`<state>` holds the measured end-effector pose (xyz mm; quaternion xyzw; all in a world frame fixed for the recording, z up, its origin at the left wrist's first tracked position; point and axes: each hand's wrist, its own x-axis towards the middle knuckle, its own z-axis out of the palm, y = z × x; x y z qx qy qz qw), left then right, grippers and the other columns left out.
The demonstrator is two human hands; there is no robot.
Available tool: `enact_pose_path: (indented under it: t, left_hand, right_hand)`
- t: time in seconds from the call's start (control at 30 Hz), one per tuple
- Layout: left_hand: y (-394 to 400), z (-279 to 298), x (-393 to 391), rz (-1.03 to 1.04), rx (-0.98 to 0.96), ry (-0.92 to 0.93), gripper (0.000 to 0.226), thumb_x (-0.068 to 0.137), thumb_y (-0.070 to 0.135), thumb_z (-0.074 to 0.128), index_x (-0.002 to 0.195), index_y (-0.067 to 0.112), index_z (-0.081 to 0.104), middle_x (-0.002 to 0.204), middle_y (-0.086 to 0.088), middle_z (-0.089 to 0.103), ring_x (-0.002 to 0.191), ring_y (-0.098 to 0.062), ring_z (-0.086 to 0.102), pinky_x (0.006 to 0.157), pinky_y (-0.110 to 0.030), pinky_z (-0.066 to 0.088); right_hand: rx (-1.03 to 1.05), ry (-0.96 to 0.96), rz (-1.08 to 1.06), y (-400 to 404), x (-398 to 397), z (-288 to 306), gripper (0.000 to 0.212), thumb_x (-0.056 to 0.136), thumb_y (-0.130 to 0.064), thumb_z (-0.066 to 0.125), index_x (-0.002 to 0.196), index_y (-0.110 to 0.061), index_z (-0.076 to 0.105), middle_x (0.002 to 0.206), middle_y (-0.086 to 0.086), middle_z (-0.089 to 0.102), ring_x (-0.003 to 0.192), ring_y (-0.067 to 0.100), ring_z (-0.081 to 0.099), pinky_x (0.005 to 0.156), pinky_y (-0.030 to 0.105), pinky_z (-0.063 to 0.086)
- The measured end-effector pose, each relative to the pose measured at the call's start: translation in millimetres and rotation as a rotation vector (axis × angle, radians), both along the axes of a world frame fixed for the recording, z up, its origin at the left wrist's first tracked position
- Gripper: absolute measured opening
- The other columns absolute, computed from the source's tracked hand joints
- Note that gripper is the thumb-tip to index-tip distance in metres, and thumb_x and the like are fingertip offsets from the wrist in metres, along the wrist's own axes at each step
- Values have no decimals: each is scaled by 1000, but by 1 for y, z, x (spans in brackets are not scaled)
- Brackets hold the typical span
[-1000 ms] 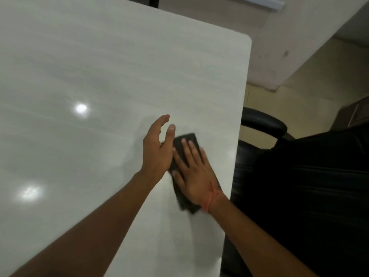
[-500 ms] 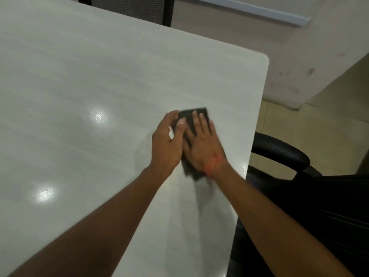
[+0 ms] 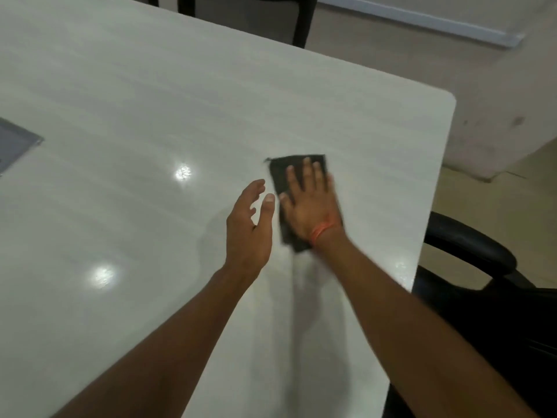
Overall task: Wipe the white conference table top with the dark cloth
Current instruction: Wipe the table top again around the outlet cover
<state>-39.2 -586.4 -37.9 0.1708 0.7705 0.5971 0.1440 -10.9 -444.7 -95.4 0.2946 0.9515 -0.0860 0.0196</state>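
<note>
One dark cloth [image 3: 297, 176] lies flat on the white counter [image 3: 150, 116] near its right edge, with the right hand [image 3: 310, 203] pressing on it, fingers [image 3: 306, 170] straight and spread. The left hand [image 3: 248, 227] is just beside the cloth, fingers loosely apart and, as far as the blur lets me judge, off the cloth it touched half a second ago. One black chair [image 3: 470, 251] stands at the counter's right.

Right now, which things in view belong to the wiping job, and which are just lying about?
Job:
dark cloth, flat under the right hand
white table top
left hand, open beside the cloth, not on it

Just about:
grey panel set in the table
black chair at the table's right edge
chair legs beyond the far edge
</note>
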Motion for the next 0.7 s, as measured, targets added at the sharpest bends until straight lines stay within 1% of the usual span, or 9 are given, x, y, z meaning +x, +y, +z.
enact_pose_path:
  t: [0.1, 0.17, 0.23, 0.3, 0.37, 0.43, 0.5, 0.6, 0.7]
  left_hand:
    - [-37, 5, -2, 78, 47, 27, 27, 102, 22, 53, 128, 25, 60, 123, 12, 66, 117, 2, 60, 97, -18, 48]
    - [-63, 4, -1, 111, 54, 36, 29, 102, 23, 53, 130, 21, 60, 126, 7, 66, 118, -1, 60, 97, -16, 48]
    - [-83, -1, -2, 129, 54, 13, 29, 102, 24, 53, 130, 21, 60, 126, 6, 66, 118, -1, 60, 97, -19, 49]
    - [-95, -4, -4, 118, 35, -27, 30, 102, 27, 53, 131, 22, 59, 127, 8, 65, 118, -1, 59, 100, -24, 48]
    - [-103, -8, -9, 80, 8, -67, 32, 102, 30, 53, 133, 23, 58, 127, 10, 64, 119, 0, 58, 102, -25, 47]
    - [-110, -10, -16, 48, -5, -90, 33, 102, 31, 52, 134, 23, 57, 127, 9, 63, 118, -1, 57, 100, -21, 46]
    - [-122, -10, -21, 41, -6, -90, 34, 103, 31, 52, 135, 21, 57, 128, 7, 63, 117, -3, 57, 98, -18, 44]
    - [-150, -12, -29, 49, -27, -81, 35, 103, 31, 51, 135, 20, 57, 130, 4, 63, 119, -5, 58, 100, -20, 45]
    - [-190, -12, -26, 56, -41, -78, 35, 103, 30, 50, 136, 19, 57, 131, 4, 62, 122, -7, 57, 105, -28, 47]
  right_hand:
    - [-44, 11, 258, -91, 33, 4, 62, 102, -48, 18, 158, -24, 10, 166, 14, 1, 153, 31, -3, 122, 51, 1]
    - [-56, -8, 314, -115, 80, 7, 61, 103, -48, 24, 158, -24, 13, 166, 12, 4, 153, 29, -1, 122, 50, 3]
    - [-32, -22, 254, -110, 124, 6, 62, 101, -47, 28, 157, -23, 19, 165, 13, 10, 152, 30, 7, 122, 49, 9]
    - [7, -34, 110, -88, 147, 6, 63, 99, -47, 27, 156, -19, 25, 163, 17, 16, 150, 34, 15, 120, 50, 15]
    - [46, -69, -46, -61, 138, 6, 67, 98, -50, 20, 157, -17, 22, 163, 20, 15, 150, 35, 14, 121, 51, 13]
    - [36, -102, -195, -46, 101, 7, 70, 97, -53, 13, 158, -18, 16, 164, 20, 8, 151, 35, 8, 122, 51, 7]
    - [29, -102, -280, -49, 51, 4, 69, 99, -53, 16, 158, -18, 13, 164, 20, 4, 151, 36, 4, 122, 52, 4]
    - [26, -57, -166, -104, -7, 3, 65, 102, -49, 25, 158, -19, 11, 164, 20, 1, 151, 36, 2, 122, 51, 2]
    - [10, -41, 62, -197, -3, 4, 64, 103, -49, 23, 159, -22, 4, 165, 16, -3, 152, 32, -3, 123, 49, 0]
